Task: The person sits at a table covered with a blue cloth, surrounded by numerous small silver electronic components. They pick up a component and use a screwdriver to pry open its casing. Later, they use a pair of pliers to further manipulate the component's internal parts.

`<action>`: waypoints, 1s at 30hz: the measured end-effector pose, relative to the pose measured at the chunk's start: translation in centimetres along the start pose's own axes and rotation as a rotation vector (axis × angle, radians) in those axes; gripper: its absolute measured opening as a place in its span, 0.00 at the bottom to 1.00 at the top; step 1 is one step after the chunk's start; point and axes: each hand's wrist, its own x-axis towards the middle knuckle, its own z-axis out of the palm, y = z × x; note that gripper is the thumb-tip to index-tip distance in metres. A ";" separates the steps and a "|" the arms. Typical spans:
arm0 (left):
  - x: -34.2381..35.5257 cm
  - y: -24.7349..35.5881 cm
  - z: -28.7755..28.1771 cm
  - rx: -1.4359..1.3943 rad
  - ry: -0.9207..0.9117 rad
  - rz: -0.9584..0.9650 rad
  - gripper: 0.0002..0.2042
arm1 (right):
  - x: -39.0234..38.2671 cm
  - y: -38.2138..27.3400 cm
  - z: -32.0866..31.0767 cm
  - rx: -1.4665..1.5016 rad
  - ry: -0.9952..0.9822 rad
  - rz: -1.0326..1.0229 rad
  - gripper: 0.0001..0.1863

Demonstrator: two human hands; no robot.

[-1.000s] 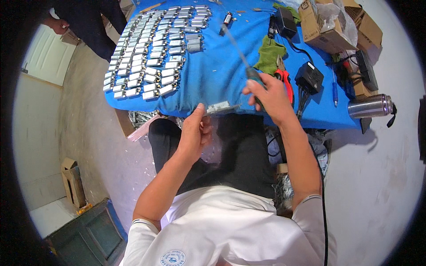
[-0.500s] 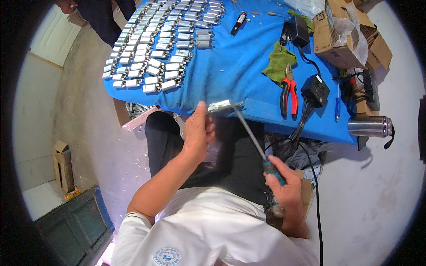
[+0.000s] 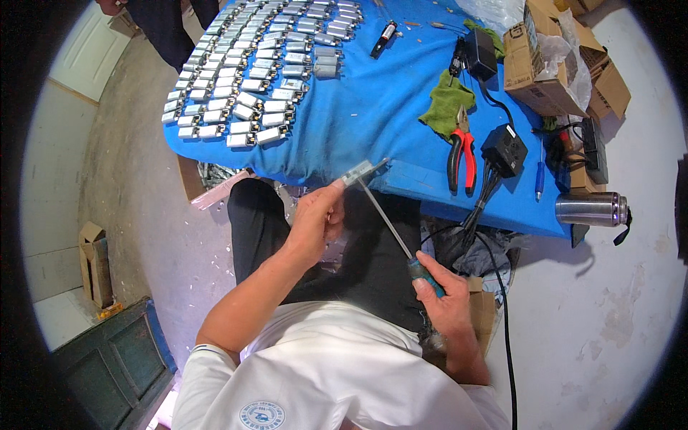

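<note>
My left hand is closed on a small silver metal part near the front edge of the blue-covered table. My right hand is wrapped round the teal-and-dark handle of a screwdriver, lower down to the right. Its long shaft slants up to the silver part, where the tip's exact contact is too small to tell. Rows of small silver pieces lie on the cloth beyond my left hand. Red-and-black pliers lie on the table to the right.
A green rag, black adapters, a blue pen, cardboard boxes and a steel flask occupy the right side. Another person's dark-clothed legs show at upper left. A box stands on the floor at left.
The screwdriver swung down: my right hand moved from above the table edge to lower right, the shaft now reaching the silver part. That part has tilted in my left hand.
</note>
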 end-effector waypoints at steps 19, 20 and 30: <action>0.9 1.4 -0.1 0.040 -0.032 -0.178 0.26 | 1.6 -0.8 -2.7 -0.203 -0.020 -0.125 0.21; 1.0 1.5 -0.2 0.066 -0.060 -0.196 0.26 | 1.7 -0.7 -2.9 -0.208 -0.028 -0.124 0.21; 1.1 1.7 2.0 0.099 -0.075 -0.199 0.25 | 1.6 0.2 -2.8 -0.148 -0.009 -0.166 0.20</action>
